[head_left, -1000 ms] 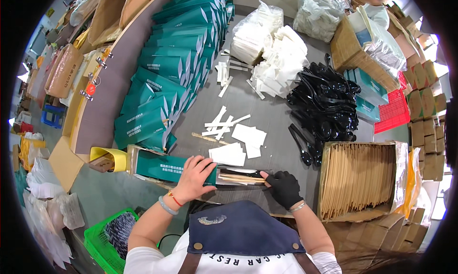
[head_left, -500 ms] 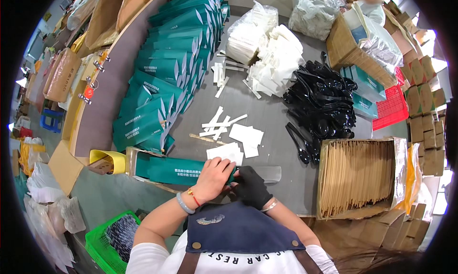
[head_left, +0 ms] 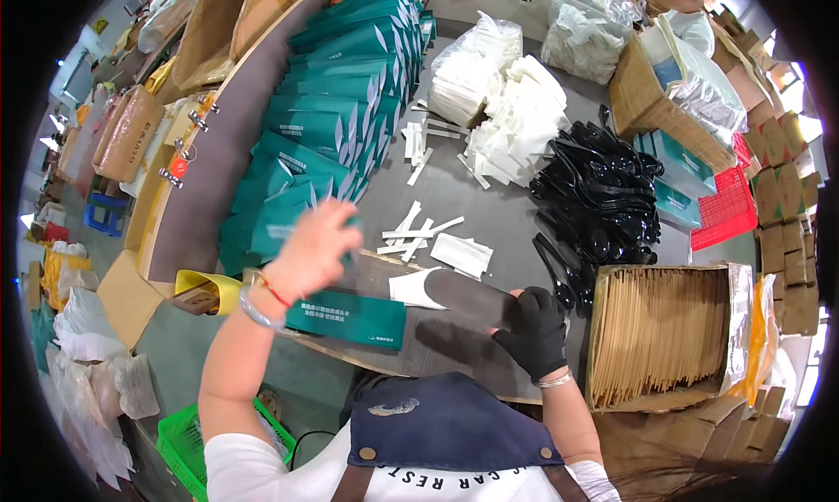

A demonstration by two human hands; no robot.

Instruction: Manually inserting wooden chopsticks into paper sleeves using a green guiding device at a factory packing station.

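1. Teal packets (head_left: 301, 166) along the left edge of the grey tabletop (head_left: 377, 212): white print, pale leaf shapes.
2. Teal sleeve (head_left: 354, 320) by the near edge: white lettering.
3. Right hand (head_left: 531, 332): black glove, silvery bracelet (head_left: 554, 380); its flat strip (head_left: 472, 299), grey-brown.
4. Left hand (head_left: 319, 244): red cord (head_left: 273, 293), pale blue-grey bangle (head_left: 253, 317).
5. Spoons (head_left: 603, 192) towards the right edge: glossy black.
6. Paper packets (head_left: 520, 122) by the far edge: white.
7. Sticks (head_left: 660, 336), near right corner: tan.
8. Apron (head_left: 450, 423): navy, brown straps.

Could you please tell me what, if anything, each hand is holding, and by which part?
The gloved right hand grips a flat grey strip by its right end; whether the blurred left hand holds anything cannot be told.
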